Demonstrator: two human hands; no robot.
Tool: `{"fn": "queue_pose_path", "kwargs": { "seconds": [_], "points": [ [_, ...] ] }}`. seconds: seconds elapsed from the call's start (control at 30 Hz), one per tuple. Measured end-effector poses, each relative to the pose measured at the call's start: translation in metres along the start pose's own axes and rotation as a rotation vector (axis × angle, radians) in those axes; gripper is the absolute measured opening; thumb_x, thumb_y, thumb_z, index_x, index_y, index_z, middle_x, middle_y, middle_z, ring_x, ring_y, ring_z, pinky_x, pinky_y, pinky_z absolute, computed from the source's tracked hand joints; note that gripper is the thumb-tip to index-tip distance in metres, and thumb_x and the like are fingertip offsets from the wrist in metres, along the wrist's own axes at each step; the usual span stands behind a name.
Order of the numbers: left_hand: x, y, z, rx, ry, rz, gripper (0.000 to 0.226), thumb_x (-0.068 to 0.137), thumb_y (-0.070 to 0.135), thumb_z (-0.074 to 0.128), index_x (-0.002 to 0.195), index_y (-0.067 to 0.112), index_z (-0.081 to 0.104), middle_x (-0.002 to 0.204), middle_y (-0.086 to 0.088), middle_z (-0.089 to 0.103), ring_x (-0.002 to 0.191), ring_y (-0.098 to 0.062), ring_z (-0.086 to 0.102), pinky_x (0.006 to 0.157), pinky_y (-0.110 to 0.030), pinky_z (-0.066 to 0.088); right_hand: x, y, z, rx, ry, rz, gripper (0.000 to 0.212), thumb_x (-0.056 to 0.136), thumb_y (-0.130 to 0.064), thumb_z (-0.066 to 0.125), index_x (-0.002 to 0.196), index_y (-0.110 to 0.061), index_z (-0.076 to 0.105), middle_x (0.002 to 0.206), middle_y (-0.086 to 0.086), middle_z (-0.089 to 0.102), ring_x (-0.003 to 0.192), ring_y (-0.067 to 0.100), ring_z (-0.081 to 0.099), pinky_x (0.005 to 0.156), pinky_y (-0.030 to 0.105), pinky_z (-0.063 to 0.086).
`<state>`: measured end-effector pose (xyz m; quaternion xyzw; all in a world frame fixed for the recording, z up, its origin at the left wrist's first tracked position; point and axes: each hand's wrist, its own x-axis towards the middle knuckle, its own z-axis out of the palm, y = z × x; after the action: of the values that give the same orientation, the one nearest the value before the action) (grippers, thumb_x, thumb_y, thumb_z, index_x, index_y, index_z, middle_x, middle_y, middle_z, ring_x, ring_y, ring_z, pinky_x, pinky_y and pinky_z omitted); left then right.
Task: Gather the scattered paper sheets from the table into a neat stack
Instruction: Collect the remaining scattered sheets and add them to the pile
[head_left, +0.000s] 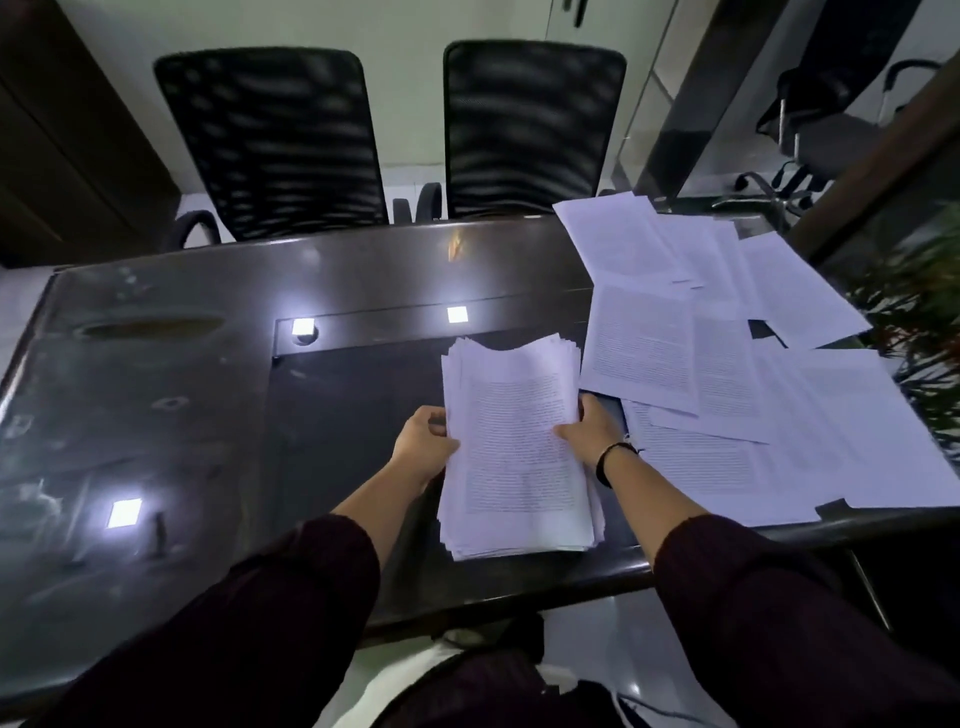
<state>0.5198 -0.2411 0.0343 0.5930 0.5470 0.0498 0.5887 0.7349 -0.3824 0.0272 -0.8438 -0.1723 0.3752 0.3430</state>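
A person's left hand (423, 441) and right hand (592, 431) are gripping, fingers curled round its edges, a thick stack of printed white paper sheets (514, 452) on the glossy dark table (208, 364); loose printed sheets (727, 364) are lying at two o'clock.

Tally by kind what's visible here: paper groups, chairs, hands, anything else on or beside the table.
Gathered paper stack, held at its sides by both hands: 1
Spread of loose sheets (overlapping, sheets not countable): 1
Black mesh chairs: 2
Hands, left hand and right hand: 2
Plant: 1
Glossy table: 1
Total: 8
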Motion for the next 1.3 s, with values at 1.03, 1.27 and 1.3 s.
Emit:
{"fn": "queue_pose_path", "kwargs": {
  "seconds": [1.03,1.27,1.3],
  "points": [
    [-0.009,0.090,0.262,0.410,-0.017,0.377,0.034,0.099,0.016,0.059,0.132,0.012,0.058,0.119,-0.006,0.062,0.107,-0.024,0.060,0.088,-0.033,0.046,0.050,0.140,-0.272,-0.246,0.237,0.079,0.062,0.095,-0.033,0.068,0.143,-0.002,0.043,0.140,0.013,0.050,0.115,0.028,0.056,0.080,0.025,0.044],
    [0.046,0.120,0.326,1.262,-0.033,0.496,0.083,0.095,0.015,0.059,0.164,0.014,0.013,0.173,-0.019,-0.005,0.161,-0.037,0.002,0.130,-0.047,0.010,0.108,0.156,-0.308,-0.528,0.228,0.164,0.087,0.079,-0.059,0.076,0.137,-0.002,0.044,0.140,0.018,0.043,0.129,0.037,0.044,0.097,0.048,0.047],
    [0.052,0.119,0.332,1.302,-0.067,0.483,0.082,0.096,0.015,0.056,0.165,0.014,0.011,0.173,-0.020,-0.005,0.161,-0.037,0.002,0.130,-0.047,0.009,0.109,0.159,-0.306,-0.588,0.210,0.171,0.092,0.077,-0.065,0.074,0.138,-0.003,0.042,0.141,0.017,0.041,0.131,0.037,0.042,0.098,0.047,0.047]
  ]
}}
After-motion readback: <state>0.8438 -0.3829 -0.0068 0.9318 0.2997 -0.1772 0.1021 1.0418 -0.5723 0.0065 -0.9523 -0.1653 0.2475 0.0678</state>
